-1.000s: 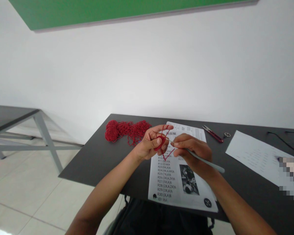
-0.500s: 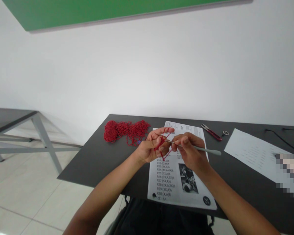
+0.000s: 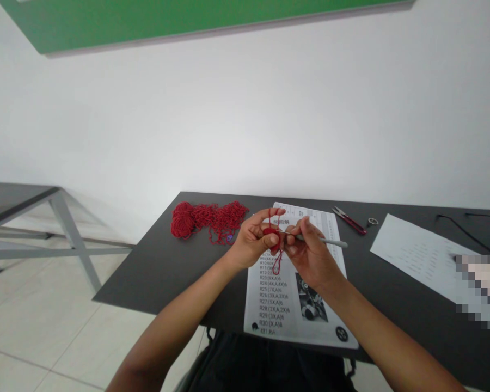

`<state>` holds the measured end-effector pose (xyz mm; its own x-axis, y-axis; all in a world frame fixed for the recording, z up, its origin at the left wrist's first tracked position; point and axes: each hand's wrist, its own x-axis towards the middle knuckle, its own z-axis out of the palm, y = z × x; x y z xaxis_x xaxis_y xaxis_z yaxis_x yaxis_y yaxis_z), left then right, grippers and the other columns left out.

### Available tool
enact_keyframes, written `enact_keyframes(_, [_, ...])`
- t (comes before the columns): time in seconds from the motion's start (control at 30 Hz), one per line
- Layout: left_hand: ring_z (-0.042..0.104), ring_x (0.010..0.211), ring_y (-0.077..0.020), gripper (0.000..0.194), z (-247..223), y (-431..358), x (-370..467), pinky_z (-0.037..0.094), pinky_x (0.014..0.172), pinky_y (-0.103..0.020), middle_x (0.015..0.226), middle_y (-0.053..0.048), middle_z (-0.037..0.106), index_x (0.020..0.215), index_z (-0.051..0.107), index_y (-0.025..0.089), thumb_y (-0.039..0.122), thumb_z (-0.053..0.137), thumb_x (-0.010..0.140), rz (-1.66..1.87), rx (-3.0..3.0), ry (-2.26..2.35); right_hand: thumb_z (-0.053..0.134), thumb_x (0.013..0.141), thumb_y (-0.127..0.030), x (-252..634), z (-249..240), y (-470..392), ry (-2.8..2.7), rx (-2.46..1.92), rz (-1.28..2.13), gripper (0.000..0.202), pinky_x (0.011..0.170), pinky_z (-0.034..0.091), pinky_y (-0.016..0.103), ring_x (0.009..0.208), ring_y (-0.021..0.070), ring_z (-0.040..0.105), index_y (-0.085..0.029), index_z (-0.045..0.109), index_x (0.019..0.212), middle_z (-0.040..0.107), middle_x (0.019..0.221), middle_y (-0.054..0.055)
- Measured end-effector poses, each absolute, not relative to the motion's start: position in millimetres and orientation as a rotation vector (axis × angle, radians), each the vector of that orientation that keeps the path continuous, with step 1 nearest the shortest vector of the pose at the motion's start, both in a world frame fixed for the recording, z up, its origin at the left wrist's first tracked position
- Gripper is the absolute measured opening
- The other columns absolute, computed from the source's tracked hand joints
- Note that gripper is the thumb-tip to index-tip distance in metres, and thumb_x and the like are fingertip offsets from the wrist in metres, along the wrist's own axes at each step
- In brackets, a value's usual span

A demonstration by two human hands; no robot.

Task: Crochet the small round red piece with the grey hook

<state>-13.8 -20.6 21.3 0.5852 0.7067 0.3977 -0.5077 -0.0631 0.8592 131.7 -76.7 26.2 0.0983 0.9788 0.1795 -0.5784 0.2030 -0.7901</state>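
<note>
My left hand (image 3: 255, 237) pinches a small red crocheted piece (image 3: 271, 237) between thumb and fingers, with red yarn looped over its raised index finger. A loose loop of yarn (image 3: 276, 264) hangs below the piece. My right hand (image 3: 312, 250) is closed around a crochet hook (image 3: 332, 242) with a grey handle; the hook's metal tip meets the red piece. Both hands are close together above a printed pattern sheet (image 3: 269, 321). To their left on the dark table (image 3: 147, 272) lies a red yarn ball (image 3: 183, 220) beside a tangled heap of yarn (image 3: 224, 218).
Red-handled snips (image 3: 350, 221) and a metal ring (image 3: 372, 221) lie behind the right hand. Further right are a white paper (image 3: 416, 261), a black cable (image 3: 465, 231) and a blurred, pixelated object. Another table (image 3: 16, 204) stands at the left.
My right hand has turned and drawn the hook down and left, closer to the piece. The left fingers have shifted, and the yarn loop now hangs lower and longer.
</note>
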Motion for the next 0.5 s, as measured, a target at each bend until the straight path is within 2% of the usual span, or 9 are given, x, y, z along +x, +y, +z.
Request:
enact_keyframes(0.1, [0.055, 0.050, -0.0086, 0.068, 23, -22, -13, 0.044, 0.051, -0.020, 0.069, -0.002, 0.072, 0.136, 0.062, 0.013, 0.037, 0.089, 0.078, 1.101, 1.395, 0.301, 0.067, 0.094, -0.057, 129, 22, -78, -0.862, -0.611, 1.103, 0.040, 0.052, 0.045, 0.024, 0.056, 0.0108, 0.052, -0.023, 0.064, 0.073, 0.061, 0.066, -0.003])
enact_keyframes(0.23, [0.061, 0.057, -0.0117, 0.066, 22, -27, -10, 0.047, 0.054, -0.023, 0.077, -0.006, 0.076, 0.141, 0.063, 0.015, 0.037, 0.085, 0.083, 1.189, 1.505, 0.393, 0.061, 0.100, -0.051, 129, 21, -82, -1.026, -0.639, 0.884, 0.034, 0.061, 0.044, 0.027, 0.064, 0.0124, 0.052, -0.024, 0.065, 0.078, 0.060, 0.071, -0.003])
enact_keyframes(0.37, [0.063, 0.063, -0.0136, 0.064, 16, -29, -8, 0.053, 0.063, -0.026, 0.081, -0.005, 0.079, 0.146, 0.060, 0.018, 0.034, 0.080, 0.088, 1.341, 1.713, 0.465, 0.058, 0.102, -0.050, 130, 24, -88, -1.192, -0.766, 0.601, 0.034, 0.065, 0.044, 0.030, 0.070, 0.0151, 0.054, -0.025, 0.061, 0.080, 0.059, 0.075, -0.002])
enact_keyframes(0.5, [0.071, 0.078, -0.0170, 0.051, 13, -31, -7, 0.059, 0.076, -0.029, 0.097, -0.008, 0.081, 0.144, 0.062, 0.022, 0.027, 0.071, 0.094, 1.474, 1.992, 0.499, 0.054, 0.105, -0.040, 135, 24, -91, -1.445, -0.888, 0.261, 0.023, 0.071, 0.048, 0.033, 0.078, 0.0178, 0.059, -0.026, 0.060, 0.087, 0.062, 0.085, 0.001])
